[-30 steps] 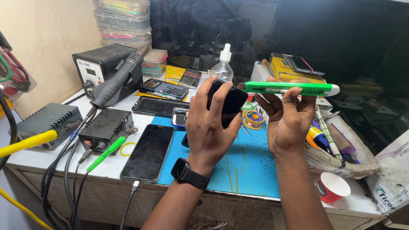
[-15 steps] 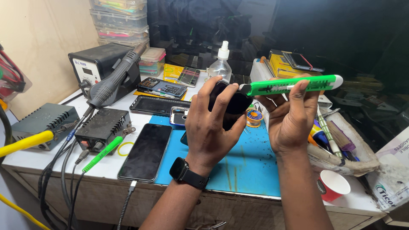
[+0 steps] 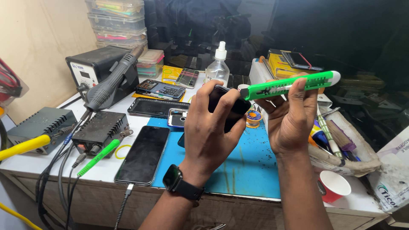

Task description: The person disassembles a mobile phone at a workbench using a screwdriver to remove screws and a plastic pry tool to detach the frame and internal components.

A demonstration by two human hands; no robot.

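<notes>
While left hand (image 3: pixel 211 127) grips one dark, possibly phone-like device (image 3: pixel 228 106), right hand (image 3: pixel 289 121) fingers clasp one green cutter (image 3: pixel 289 85).

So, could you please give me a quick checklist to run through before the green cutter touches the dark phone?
1. Left hand grips the dark phone firmly: ok, fingers wrap around it above the blue mat.
2. Right hand holds the green cutter: ok, pinched between thumb and fingers, lying roughly level.
3. Cutter tip at the phone's edge: ok, its left end sits right beside the phone.
4. Blade out: cannot tell, the tip is too small to read.
5. Fingers clear of the tip: not ok, a left fingertip lies close to it.
6. Phone on the cable out of the way: ok, it lies to the left.
</notes>
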